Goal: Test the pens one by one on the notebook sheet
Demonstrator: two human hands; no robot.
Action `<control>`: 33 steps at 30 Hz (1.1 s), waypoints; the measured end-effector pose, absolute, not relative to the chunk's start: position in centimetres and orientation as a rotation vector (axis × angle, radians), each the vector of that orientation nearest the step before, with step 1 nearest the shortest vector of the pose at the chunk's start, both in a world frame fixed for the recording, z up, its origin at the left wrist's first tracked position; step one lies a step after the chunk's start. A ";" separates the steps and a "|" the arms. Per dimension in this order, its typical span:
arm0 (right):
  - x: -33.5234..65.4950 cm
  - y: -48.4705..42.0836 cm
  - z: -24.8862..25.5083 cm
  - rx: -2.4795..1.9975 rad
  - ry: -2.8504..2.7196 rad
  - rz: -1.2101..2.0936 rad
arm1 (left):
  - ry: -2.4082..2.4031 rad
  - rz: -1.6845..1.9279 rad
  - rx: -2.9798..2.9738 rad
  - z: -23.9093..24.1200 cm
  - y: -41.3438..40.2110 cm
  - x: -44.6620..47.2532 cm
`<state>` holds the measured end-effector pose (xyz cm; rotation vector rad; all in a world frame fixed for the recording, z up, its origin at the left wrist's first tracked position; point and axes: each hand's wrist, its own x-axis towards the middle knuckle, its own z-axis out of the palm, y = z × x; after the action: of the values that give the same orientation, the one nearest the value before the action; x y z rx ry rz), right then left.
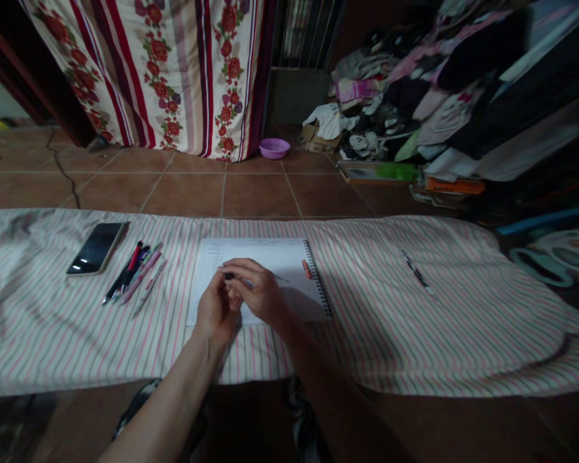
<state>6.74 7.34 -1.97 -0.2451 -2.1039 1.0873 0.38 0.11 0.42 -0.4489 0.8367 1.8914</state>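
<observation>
Both my hands meet over a spiral notebook (270, 260) that lies open on a striped cloth (415, 321). My left hand (215, 312) and my right hand (255, 289) are closed in pinches on a small dark pen part (229, 276) held between them. A thin tip sticks out to the right of my right hand toward the page. A small orange piece (307, 269) lies on the notebook near its spiral edge.
Several pens (136, 270) and a dark phone (96, 247) lie on the cloth to the left. Another pen (417, 275) lies to the right. A purple bowl (274, 148) sits on the tiled floor by a floral curtain (174, 71). Clothes are piled at right.
</observation>
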 end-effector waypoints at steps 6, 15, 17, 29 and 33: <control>7.0 7.3 -1.3 -0.272 -2.113 0.901 | 0.870 1.915 -0.275 0.3 -0.1 0.9; 7.4 7.5 -1.2 -0.200 -2.129 0.740 | 1.363 2.009 0.015 -1.1 -0.6 1.5; 7.5 7.5 -1.2 -0.191 -2.121 0.714 | 1.418 2.014 0.049 -1.2 -0.7 1.7; 7.8 7.5 -1.3 -0.183 -2.149 0.704 | 1.996 1.840 0.522 -2.6 -0.7 1.5; 7.9 7.5 -1.2 -0.186 -2.147 0.693 | 2.100 1.782 0.608 -3.1 -0.7 1.3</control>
<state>7.85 7.48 -1.16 -0.1856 -2.1469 0.6926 1.34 -0.69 -3.12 0.6077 2.0995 1.7824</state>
